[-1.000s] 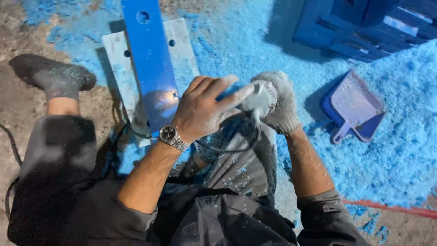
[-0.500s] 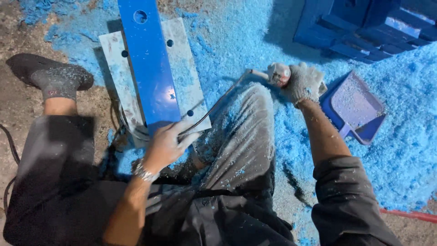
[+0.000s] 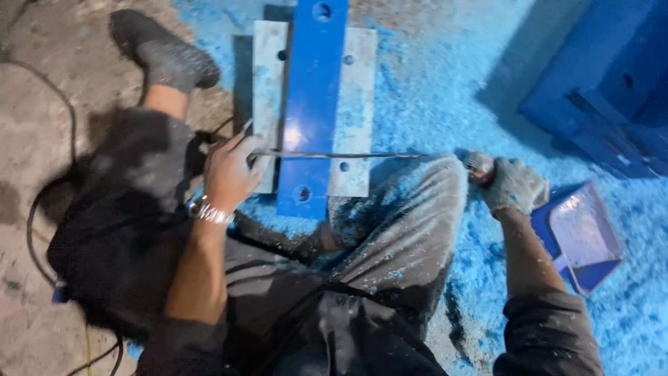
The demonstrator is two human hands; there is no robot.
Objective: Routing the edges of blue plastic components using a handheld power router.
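My bare left hand [image 3: 229, 170], with a metal watch on the wrist, grips one end of a thin dark cord [image 3: 348, 155] stretched taut across my lap. My right hand [image 3: 513, 184], in a dusty grey glove, holds the other end at a small round tool or spool, which I cannot make out clearly. The cord crosses a long blue metal bar [image 3: 311, 104] with holes, which lies on a grey metal plate [image 3: 356, 76] in front of my knees. I sit on the floor in dust-covered dark trousers.
Blue powder [image 3: 445, 90] covers the floor ahead and to the right. A blue dustpan [image 3: 581, 237] lies by my right arm. Blue painted parts [image 3: 598, 90] stand at the upper right. My left shoe [image 3: 163, 52] rests at upper left; a black cable [image 3: 31, 202] runs at left.
My hands were together at the middle a second ago. They have moved apart, left hand to the left, right hand to the right, drawing the cord straight between them.
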